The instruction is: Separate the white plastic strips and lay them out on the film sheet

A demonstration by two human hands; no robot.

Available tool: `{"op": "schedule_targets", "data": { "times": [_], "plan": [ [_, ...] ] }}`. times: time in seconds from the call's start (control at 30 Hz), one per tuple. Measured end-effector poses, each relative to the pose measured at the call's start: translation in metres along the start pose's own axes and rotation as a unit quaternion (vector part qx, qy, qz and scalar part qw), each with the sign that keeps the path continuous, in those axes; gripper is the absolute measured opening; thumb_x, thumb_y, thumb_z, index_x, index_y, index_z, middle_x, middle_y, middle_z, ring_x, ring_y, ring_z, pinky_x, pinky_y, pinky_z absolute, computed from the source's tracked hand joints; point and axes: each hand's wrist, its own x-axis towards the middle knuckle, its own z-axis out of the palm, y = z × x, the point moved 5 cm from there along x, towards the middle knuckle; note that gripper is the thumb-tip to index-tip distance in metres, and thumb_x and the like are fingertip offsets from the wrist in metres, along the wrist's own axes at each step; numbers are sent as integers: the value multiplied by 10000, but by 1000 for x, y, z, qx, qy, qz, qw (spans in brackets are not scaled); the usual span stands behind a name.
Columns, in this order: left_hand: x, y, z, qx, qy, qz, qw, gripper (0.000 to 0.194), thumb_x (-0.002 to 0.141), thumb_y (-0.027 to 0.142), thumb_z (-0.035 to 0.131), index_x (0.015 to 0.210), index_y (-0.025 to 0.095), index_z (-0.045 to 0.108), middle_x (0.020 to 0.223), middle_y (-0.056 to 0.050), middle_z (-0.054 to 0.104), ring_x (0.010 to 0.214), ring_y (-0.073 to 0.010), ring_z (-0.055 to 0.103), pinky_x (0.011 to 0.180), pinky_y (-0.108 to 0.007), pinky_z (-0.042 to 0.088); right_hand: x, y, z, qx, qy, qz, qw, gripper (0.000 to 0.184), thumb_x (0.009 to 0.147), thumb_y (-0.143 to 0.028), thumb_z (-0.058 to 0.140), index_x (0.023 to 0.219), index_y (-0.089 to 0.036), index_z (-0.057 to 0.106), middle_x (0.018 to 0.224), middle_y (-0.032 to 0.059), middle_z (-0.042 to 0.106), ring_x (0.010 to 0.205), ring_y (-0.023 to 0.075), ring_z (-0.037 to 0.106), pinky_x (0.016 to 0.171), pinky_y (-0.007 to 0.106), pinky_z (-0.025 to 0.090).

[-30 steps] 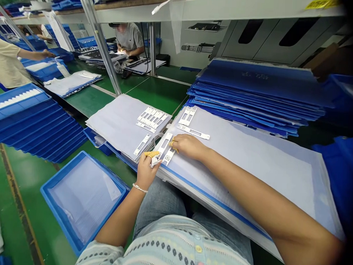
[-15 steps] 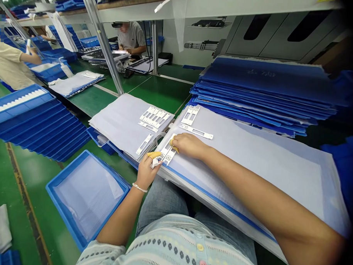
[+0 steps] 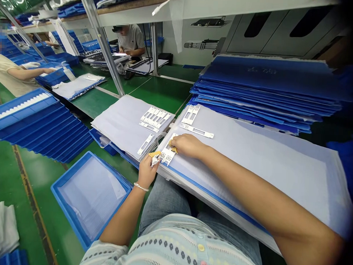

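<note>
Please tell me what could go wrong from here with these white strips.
The white strips at the left hand, with the right hand close against them, look thin and might bend if pressed too hard. The loose strip near the edge of the sheet stack could perhaps slide off if the stack is bumped.

Blue corrugated plastic boards [image 3: 265, 77] lie stacked (a co-worker [image 3: 130, 38] sits far behind).

view: head cam, looks forward and down
close: left hand [image 3: 146, 172], right hand [image 3: 187, 145], lower middle
far: white shelf [image 3: 198, 11], top edge
</note>
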Motion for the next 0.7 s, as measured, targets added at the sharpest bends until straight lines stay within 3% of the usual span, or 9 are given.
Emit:
{"op": "schedule_targets", "data": {
  "times": [0.23, 0.7],
  "plan": [
    [5, 2, 1, -12, -1, -8, 1000, 301, 904, 372, 532, 1111, 178, 632, 1101, -92, 686, 1042, -220, 635, 887, -359, 507, -2, -3, -10, -28, -28, -22, 999, 218, 879, -155, 485, 994, -174, 670, 961, 85, 665, 855, 216, 609, 621, 297, 305],
    [-6, 0, -5, -90, 28, -47, 994, 306, 889, 404, 533, 1069, 195, 667, 1076, -86, 698, 1034, -236, 636, 920, -406, 489, 2, -1, -19, -46, -35, -52, 997, 236, 891, -140, 471, 952, -160, 698, 976, 110, 661, 829, 221, 603, 596, 297, 294]
  ]
}}
